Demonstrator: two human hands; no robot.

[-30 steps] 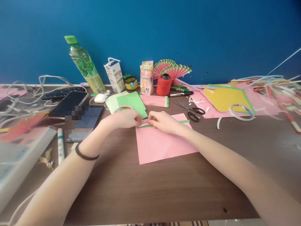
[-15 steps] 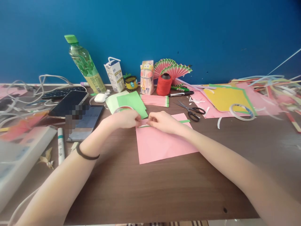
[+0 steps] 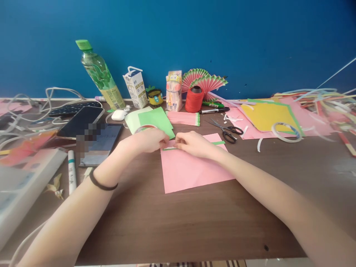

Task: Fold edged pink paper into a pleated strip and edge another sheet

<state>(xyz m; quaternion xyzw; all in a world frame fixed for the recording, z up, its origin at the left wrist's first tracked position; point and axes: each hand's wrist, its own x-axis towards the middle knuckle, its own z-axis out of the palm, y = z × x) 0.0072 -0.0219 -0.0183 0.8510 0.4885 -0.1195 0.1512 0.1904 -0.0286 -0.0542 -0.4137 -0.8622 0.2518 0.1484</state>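
Observation:
A sheet of pink paper [image 3: 191, 170] lies on the desk below both hands. Across its far part runs a narrow green strip [image 3: 218, 143], with white along it by the fingers. My left hand [image 3: 152, 141] is closed, its fingertips pinched together at the strip's left end; whatever is between them is too small to make out. Close beside it, my right hand [image 3: 193, 144] has curled fingers closed at the strip and covers its middle. Behind my left hand are green paper sheets [image 3: 157, 120] and a partly hidden tape roll [image 3: 145, 127].
Black-handled scissors [image 3: 229, 132] lie right of the pink sheet. Farther right are yellow paper [image 3: 268, 115] and a tape roll [image 3: 286, 132]. Red thread [image 3: 194, 100], folded fans [image 3: 210, 84], a carton [image 3: 135, 89] and a bottle [image 3: 101, 76] stand along the wall. Phones [image 3: 80, 122] and cables lie left.
My left hand has shifted very slightly to the right, toward my right hand. A little more of the strip's left end shows. My right hand stays nearly still.

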